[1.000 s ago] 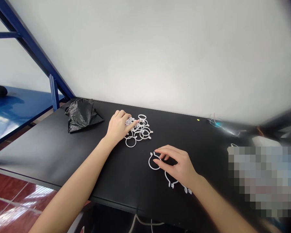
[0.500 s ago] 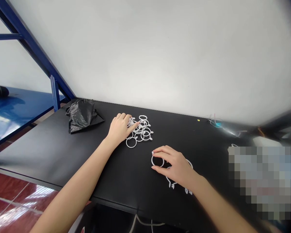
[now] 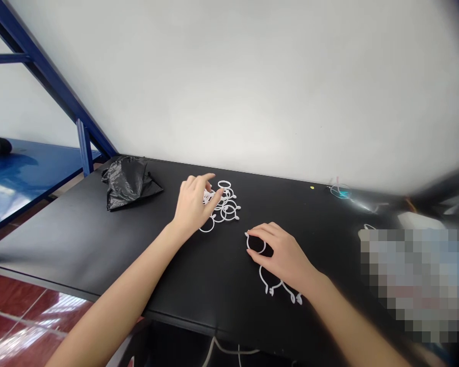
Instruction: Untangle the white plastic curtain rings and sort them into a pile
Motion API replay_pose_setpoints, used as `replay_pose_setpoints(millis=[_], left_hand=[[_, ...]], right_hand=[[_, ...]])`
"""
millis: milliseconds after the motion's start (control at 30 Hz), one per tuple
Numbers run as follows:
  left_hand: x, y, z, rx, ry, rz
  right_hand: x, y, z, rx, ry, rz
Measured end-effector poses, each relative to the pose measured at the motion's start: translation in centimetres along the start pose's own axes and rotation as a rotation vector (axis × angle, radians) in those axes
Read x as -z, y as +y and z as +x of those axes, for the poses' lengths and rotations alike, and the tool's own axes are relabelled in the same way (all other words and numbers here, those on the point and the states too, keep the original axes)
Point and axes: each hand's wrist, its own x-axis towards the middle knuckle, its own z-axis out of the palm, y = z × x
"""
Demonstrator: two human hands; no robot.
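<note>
Right hand (image 3: 281, 252) pinches a ring (image 3: 255, 248) lying flat, tab toward the wall. Left hand (image 3: 193, 206), half curled, touches the ring pile (image 3: 225, 206); grip unclear. Black bag (image 3: 130, 181): contents hidden.

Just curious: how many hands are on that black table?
2. The left hand touches the pile of white plastic rings; the right hand pinches a single white plastic ring. The blurred patch could hide more.

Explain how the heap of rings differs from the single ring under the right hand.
The heap of rings holds many, overlapping; the single ring lies apart, nearer the table's front edge. The left hand touches the heap; the right hand curls around the single ring. Both are white.
</note>
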Motion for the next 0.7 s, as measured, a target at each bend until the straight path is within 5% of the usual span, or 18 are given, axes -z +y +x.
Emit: replay_pose_setpoints(millis=[100, 267, 400, 700], left_hand=[[-0.1, 2.6, -0.7, -0.051, -0.09, -0.286], [-0.2, 6.4, -1.9, 0.377, -0.49, -1.016], [-0.3, 7.0, -2.1, 0.463, -0.807, -1.389], [-0.8, 6.1, -2.0, 0.45, -0.767, -1.333]], right_hand=[[0.0, 0.0, 0.0, -0.016, 0.069, 0.075], [-0.1, -0.7, 0.0, -0.007, 0.354, 0.29], [-0.2, -1.1, 0.0, 0.023, 0.448, 0.364], [0.1, -0.9, -0.2, 0.012, 0.391, 0.509]])
